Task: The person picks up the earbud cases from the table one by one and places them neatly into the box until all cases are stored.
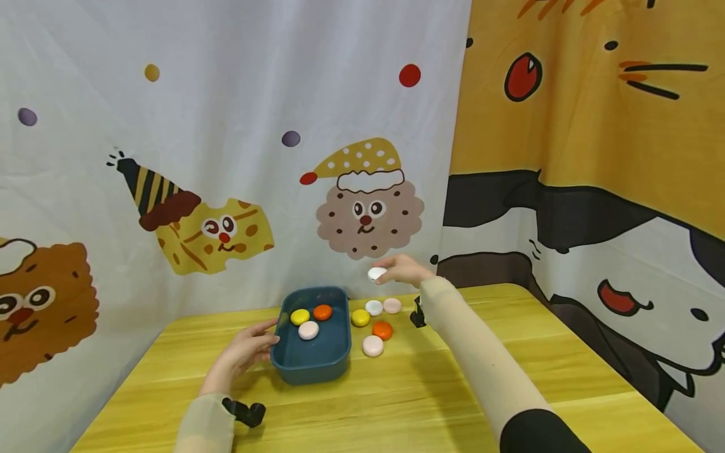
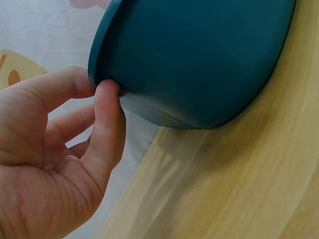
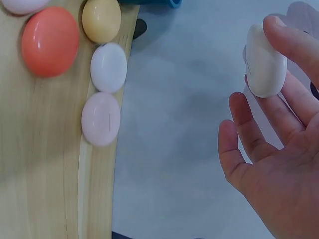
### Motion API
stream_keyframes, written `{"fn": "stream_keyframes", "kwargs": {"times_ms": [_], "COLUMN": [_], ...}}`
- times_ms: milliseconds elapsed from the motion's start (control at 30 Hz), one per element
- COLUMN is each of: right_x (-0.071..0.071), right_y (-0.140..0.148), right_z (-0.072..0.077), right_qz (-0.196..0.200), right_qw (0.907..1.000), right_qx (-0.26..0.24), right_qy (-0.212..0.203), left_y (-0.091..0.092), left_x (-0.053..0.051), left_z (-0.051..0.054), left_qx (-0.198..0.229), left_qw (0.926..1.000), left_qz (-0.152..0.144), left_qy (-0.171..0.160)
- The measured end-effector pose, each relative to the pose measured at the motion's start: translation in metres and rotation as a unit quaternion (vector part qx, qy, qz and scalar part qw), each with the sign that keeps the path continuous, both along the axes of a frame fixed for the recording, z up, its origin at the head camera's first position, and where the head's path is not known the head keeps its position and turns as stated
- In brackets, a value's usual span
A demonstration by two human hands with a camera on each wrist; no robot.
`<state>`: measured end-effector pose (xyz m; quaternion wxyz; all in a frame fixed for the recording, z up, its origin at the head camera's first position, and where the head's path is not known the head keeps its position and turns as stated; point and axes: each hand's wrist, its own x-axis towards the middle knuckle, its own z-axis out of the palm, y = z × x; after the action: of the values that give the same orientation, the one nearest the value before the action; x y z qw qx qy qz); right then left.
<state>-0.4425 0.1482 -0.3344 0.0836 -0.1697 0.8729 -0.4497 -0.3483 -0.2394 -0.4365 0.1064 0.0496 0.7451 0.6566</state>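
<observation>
My left hand (image 1: 245,352) pinches the left rim of a dark blue-green tray (image 1: 310,374) between thumb and finger, as the left wrist view shows. Inside the tray lie a yellow (image 1: 300,316), an orange (image 1: 323,312) and a pale pink rounded piece (image 1: 308,330). Above the table's back edge, my right hand (image 1: 404,270) holds a smooth white oval piece (image 3: 266,62) between its thumb and fingers. Below that hand, on the table, sit yellow (image 1: 360,318), white (image 1: 374,307), pale pink (image 1: 392,306) and orange pieces (image 1: 382,330), plus another pale pink one (image 1: 372,345) nearer me.
The loose pieces lie just right of the tray, on a yellow wood-grain table (image 1: 351,418). A white cloth (image 1: 226,126) printed with cartoon faces hangs behind the table. A patterned cloth (image 1: 595,151) hangs along the right side.
</observation>
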Motion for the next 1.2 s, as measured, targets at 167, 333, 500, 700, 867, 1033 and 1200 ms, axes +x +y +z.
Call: {"fn": "stream_keyframes", "kwargs": {"times_ms": [167, 333, 500, 700, 867, 1033, 1200], "right_x": [-0.001, -0.002, -0.002, -0.001, 0.000, -0.001, -0.001], "right_y": [-0.011, -0.023, -0.036, -0.050, -0.058, -0.063, -0.065], "right_z": [-0.001, -0.005, -0.007, -0.010, -0.014, -0.016, -0.015], "right_qz": [0.016, 0.027, 0.038, 0.047, 0.059, 0.060, 0.061], "right_qw": [0.9999, 0.9996, 0.9992, 0.9987, 0.9978, 0.9976, 0.9974], "right_qx": [0.003, -0.001, 0.006, 0.015, 0.018, 0.025, 0.032], "right_qy": [0.003, -0.003, 0.003, 0.014, 0.024, 0.025, 0.021], "left_y": [0.000, 0.000, 0.001, 0.001, 0.002, 0.001, 0.000], "left_x": [0.000, 0.000, 0.000, 0.000, 0.000, -0.001, -0.002], "left_z": [0.000, -0.002, -0.002, -0.001, 0.000, -0.001, -0.002], "left_qx": [-0.001, 0.004, 0.010, 0.008, -0.001, -0.001, 0.006], "left_qw": [1.0000, 1.0000, 0.9999, 0.9999, 0.9999, 0.9999, 0.9999], "left_qz": [0.008, 0.002, 0.004, 0.012, 0.014, 0.014, 0.012], "left_qy": [0.001, 0.001, 0.001, -0.001, -0.002, -0.001, 0.000]}}
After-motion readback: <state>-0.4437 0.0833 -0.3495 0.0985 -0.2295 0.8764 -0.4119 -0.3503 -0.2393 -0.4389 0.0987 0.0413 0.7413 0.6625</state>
